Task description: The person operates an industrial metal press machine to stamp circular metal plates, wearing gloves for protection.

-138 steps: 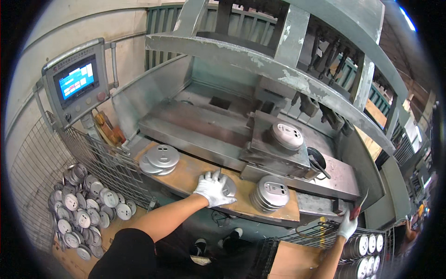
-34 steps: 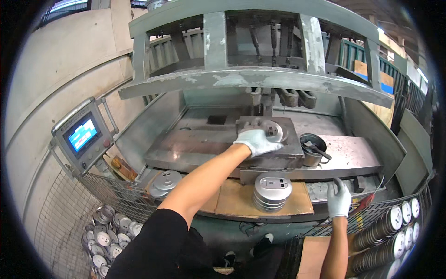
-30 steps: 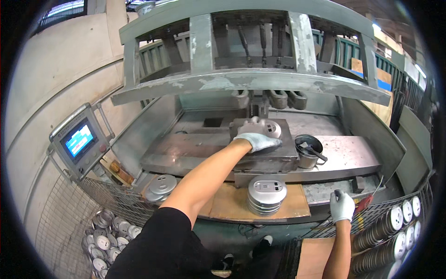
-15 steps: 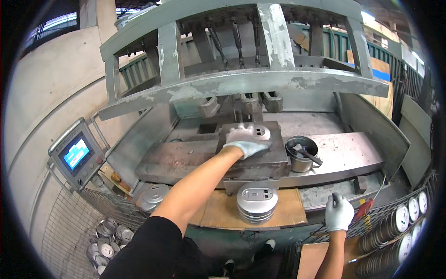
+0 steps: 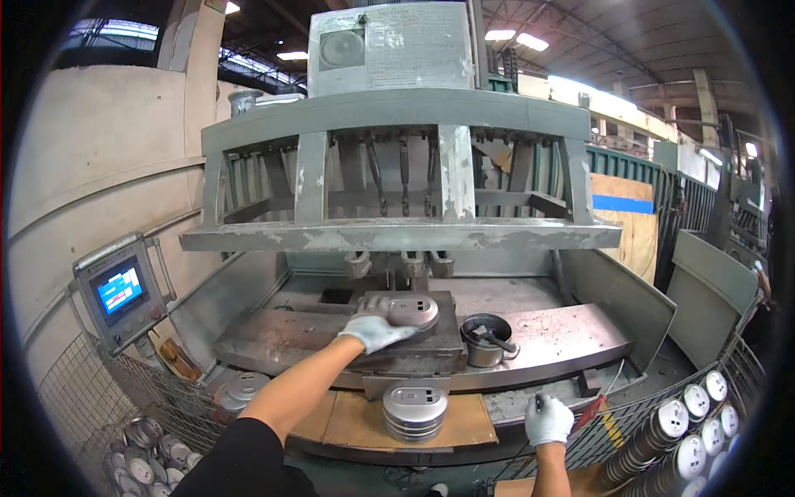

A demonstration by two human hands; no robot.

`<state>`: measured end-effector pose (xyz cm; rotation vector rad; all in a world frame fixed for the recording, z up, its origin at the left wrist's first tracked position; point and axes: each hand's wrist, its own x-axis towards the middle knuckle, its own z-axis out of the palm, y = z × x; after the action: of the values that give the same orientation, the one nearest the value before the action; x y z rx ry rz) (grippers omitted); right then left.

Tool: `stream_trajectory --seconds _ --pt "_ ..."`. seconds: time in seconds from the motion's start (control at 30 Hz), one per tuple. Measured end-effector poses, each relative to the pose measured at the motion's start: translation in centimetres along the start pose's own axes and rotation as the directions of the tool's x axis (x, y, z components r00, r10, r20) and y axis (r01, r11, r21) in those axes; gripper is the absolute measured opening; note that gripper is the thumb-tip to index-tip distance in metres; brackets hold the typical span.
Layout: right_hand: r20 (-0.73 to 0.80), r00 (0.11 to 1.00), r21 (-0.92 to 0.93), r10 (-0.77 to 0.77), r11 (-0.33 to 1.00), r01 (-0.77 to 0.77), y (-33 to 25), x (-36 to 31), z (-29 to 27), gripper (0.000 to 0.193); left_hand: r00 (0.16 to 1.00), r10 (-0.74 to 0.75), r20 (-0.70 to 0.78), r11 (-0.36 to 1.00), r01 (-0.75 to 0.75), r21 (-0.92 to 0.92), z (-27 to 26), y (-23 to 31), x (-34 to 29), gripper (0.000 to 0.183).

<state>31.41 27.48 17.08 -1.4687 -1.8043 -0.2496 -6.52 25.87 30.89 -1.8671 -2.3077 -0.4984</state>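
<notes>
Perhaps the left white-gloved hand [image 5: 374, 325], thumb spread from blurred fingers, could shift the round silver metal disc [image 5: 419, 311] on the dark steel block [image 5: 422, 358] by uneven pressing; the right white-gloved hand [image 5: 549, 421] has fingers curled, holding what I cannot tell; since the earlier frame, the view tilted upward, while the left hand stays at the disc

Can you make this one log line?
Left white-gloved hand: at round silver metal disc on dark metal block | right white-gloved hand: near red handle | silver metal disc stack: on brown board
</notes>
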Motion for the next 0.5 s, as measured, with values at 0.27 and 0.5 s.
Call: stream_trajectory --seconds 0.27,0.5 --pt "-0.020 1.000 0.019 0.019 1.000 -0.018 0.1 1.0 0.2 0.020 0.902 0.067 -0.426 0.970 -0.158 -0.183 7.9 -10.5 -16.0 0.039" --pt "0.092 0.995 0.086 -0.028 0.996 0.020 -3.5 4.4 -2.0 0.068 0.954 -0.029 -0.297 0.998 0.010 -0.063 12.7 -12.6 -21.4 0.029"
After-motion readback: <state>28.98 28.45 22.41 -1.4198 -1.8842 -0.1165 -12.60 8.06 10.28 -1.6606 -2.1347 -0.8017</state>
